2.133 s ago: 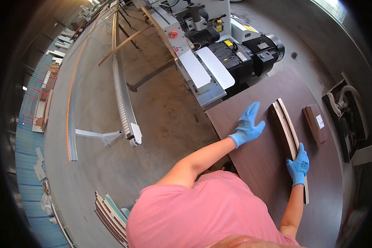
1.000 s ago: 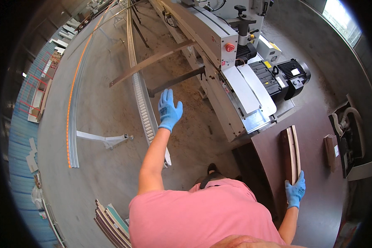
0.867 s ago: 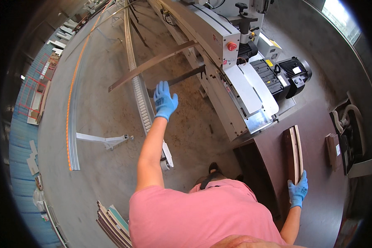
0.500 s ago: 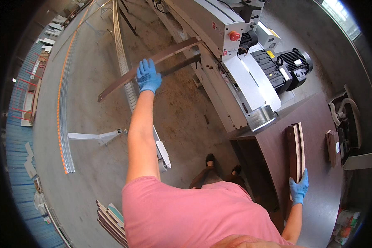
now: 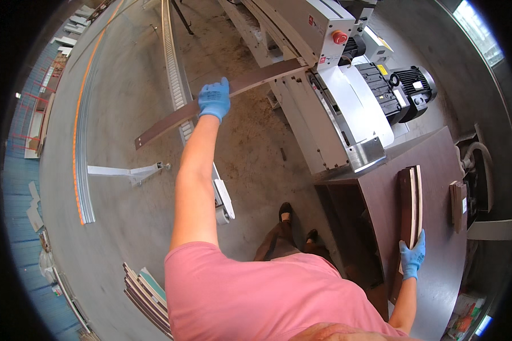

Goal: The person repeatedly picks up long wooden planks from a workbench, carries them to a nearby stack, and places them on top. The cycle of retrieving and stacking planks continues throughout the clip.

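L hand clamped on long brown strip abt mid-length; strip slants across roller conveyor in view, R end at side of grey machine w/ red button & blk motor. R hand closed round near end of strip stack atop dk brown cabinet; small brown pieces nr it, farther R.

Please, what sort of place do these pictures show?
Probably a woodworking workshop or small factory: a large grey machine with a black motor, a long roller conveyor and narrow brown boards suggest it.
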Demonstrator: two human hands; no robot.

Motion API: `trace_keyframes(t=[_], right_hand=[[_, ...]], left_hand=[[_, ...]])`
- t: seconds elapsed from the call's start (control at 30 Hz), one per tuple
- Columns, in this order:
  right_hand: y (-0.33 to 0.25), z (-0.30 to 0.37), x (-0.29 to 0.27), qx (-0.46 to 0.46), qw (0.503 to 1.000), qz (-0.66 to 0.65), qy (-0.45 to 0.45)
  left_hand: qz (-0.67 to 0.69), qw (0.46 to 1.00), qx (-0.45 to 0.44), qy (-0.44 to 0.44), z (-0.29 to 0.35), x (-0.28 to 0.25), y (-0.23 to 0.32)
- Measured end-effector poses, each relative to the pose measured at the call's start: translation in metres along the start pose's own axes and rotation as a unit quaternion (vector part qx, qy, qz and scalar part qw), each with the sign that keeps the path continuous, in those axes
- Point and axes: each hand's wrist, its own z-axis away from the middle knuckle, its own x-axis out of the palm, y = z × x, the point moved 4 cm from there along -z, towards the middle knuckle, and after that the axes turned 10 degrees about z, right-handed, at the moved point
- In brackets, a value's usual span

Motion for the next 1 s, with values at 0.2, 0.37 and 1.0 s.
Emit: trace_keyframes(t=[0.2, 0.37, 1.0], right_hand=[[-0.008, 0.002, -0.01, -0.003, 1.0, 0.018, 0.012], [-0.01, 0.0, -0.011, -0.039, 0.999, 0.019, 0.027], [-0.083, 0.085, -0.026, -0.358, 0.921, -0.094, -0.121]], left_hand=[[-0.007, 0.998, 0.031, 0.058, 0.049, 0.008, 0.029], [-0.006, 0.996, 0.028, 0.086, 0.102, 0.007, 0.055], [0.244, 0.939, -0.225, 0.088, 0.634, -0.084, 0.067]])
